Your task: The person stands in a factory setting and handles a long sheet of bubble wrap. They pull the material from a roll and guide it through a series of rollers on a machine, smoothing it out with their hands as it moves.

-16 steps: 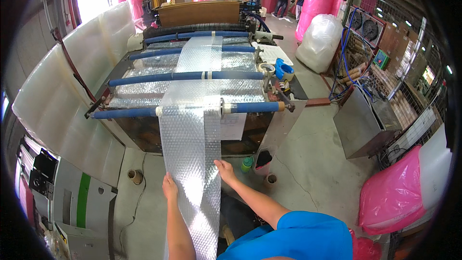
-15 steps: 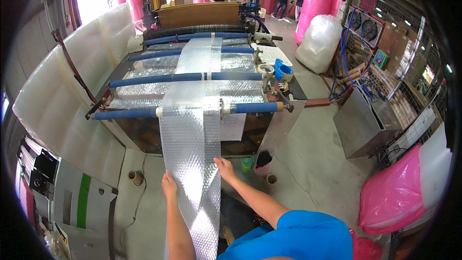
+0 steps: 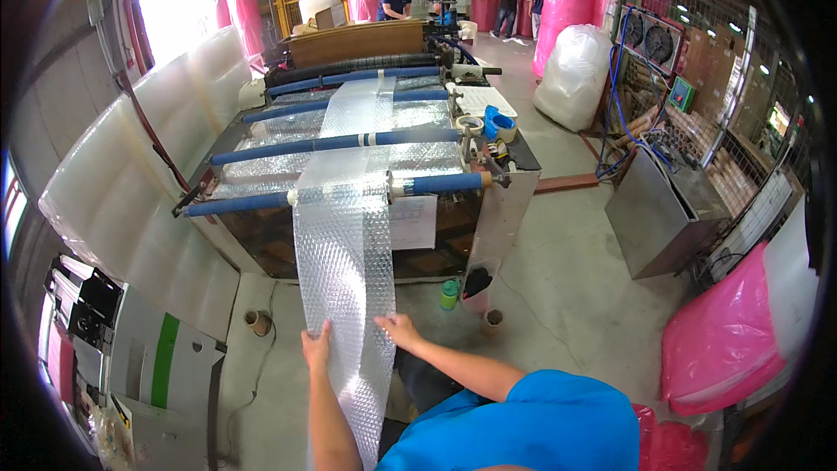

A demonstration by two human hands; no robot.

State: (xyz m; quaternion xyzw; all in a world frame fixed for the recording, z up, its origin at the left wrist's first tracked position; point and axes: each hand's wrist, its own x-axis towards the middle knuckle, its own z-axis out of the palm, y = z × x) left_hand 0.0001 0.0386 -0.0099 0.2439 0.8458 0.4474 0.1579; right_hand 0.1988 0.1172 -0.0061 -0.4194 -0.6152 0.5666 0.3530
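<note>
A long strip of clear bubble wrap (image 3: 345,244) runs over the blue rollers of a machine and hangs from the front roller (image 3: 248,205) down toward me. My left hand (image 3: 316,347) grips its left edge, thumb on top and the other fingers hidden beneath. On the right edge, slightly higher, my right hand (image 3: 398,331) pinches the wrap between thumb and fingers. Below my hands the strip continues past my body to the lower picture edge. Wider silvery bubble sheeting (image 3: 261,170) lies under the rollers.
Tape rolls (image 3: 499,125) sit on the machine's right corner. A green bottle (image 3: 449,295) and a cardboard tube (image 3: 493,321) stand on the floor before it. Left are large wrapped rolls (image 3: 131,148); right, a metal box (image 3: 667,209) and pink bags (image 3: 724,331). Several people work far back.
Both hands have moved a little lower, still holding the strip's edges. The whole view has shifted slightly, and the person behind the machine now leans forward.
</note>
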